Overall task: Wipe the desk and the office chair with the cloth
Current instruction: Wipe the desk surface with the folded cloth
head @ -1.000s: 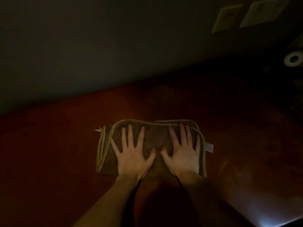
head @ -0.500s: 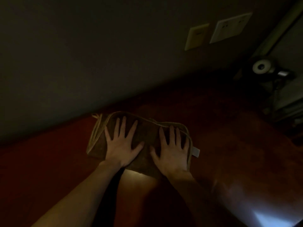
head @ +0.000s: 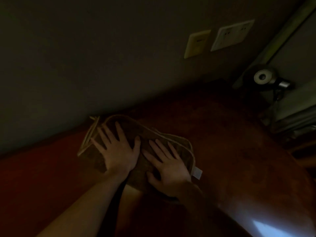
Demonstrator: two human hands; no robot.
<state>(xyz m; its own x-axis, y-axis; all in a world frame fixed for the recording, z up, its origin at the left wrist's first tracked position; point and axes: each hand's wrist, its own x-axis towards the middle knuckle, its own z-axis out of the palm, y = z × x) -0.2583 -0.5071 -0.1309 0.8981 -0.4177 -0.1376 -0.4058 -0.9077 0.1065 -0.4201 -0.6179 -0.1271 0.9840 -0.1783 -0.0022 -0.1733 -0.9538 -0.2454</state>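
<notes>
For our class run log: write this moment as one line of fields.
phase: desk wipe | left hand: flat on cloth | right hand: flat on cloth | cloth: folded, on red desk by wall

Single head view, close above, looking forward and down. Faces glossy reddish-brown desk (head: 230,151) meeting dim grey wall (head: 85,57).

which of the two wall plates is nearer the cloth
The yellowish wall plate, the smaller one on the left of the pair. It sits lower on the wall and closer to the cloth than the white wall plate to its right.
</notes>
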